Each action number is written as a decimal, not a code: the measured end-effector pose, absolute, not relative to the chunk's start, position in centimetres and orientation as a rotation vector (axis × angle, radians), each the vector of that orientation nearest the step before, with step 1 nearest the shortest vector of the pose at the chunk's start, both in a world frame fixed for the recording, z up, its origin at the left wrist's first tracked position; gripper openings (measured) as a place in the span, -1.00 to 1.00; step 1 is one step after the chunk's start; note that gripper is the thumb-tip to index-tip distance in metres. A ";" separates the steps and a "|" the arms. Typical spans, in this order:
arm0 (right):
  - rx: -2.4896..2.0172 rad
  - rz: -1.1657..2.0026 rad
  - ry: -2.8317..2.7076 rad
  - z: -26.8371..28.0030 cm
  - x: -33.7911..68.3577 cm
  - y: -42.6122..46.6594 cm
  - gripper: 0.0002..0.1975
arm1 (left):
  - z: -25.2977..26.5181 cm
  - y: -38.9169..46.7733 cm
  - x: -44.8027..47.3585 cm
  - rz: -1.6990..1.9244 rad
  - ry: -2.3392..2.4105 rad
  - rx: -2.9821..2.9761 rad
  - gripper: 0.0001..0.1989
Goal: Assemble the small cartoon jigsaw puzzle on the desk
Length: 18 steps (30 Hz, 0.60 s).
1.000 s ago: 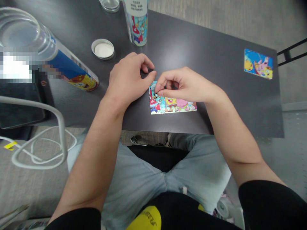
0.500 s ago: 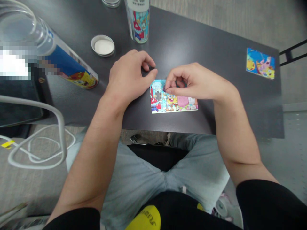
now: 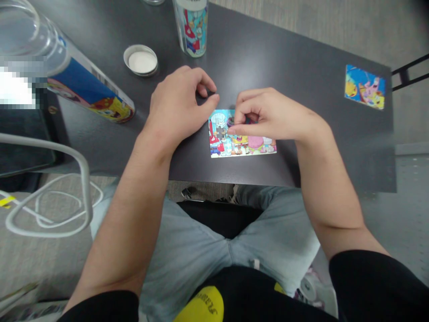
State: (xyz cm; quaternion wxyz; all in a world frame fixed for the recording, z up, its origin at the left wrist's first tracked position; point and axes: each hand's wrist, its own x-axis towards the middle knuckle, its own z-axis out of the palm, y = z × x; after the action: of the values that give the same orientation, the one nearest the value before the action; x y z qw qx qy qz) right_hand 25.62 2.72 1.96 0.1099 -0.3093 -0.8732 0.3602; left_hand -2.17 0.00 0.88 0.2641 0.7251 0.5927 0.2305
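A small jigsaw puzzle with a colourful cartoon picture lies near the table's front edge. A piece-shaped gap in its left part shows the grey table beneath. My right hand is over the puzzle's upper right, fingers curled and thumb reaching left towards the gap. At its fingertips is a small dark puzzle piece, partly hidden by the fingers. My left hand rests on the table, its thumb close to the puzzle's upper left corner. Its fingers are bent, apart from the thumb, and nothing shows between them.
A clear cartoon-printed bottle leans in from the left, near a round lid. Another printed container stands at the back. A second cartoon puzzle lies far right. A white cable loops at left.
My right hand's fingers have shifted slightly; the index finger has moved right, showing more of the dark piece. My left hand stays by the puzzle's corner. The view has moved a little.
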 end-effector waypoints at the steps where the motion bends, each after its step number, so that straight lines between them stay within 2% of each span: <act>1: -0.906 1.062 -2.562 2.1 25.7 2.7 -0.58 | 0.8 0.1 -2.2 0.620 1.605 1.963 -0.77; 6: -0.904 1.172 -2.484 2.2 26.4 2.8 -0.68 | 0.5 0.3 -2.3 0.624 1.596 1.956 -0.87; 10: -0.779 1.236 -2.512 1.8 26.8 2.9 -0.64 | 0.6 0.2 -2.4 0.629 1.590 1.957 -0.83; 18: -0.779 1.173 -2.560 2.0 26.1 2.6 -0.73 | 0.7 0.1 -2.3 0.651 1.573 1.911 -0.81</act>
State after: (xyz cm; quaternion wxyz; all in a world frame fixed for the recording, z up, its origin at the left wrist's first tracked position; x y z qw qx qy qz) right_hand 26.09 2.64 1.99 0.1098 -0.2651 -0.8708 0.3991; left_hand -2.27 0.07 0.75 0.2870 0.7154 0.5886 0.2435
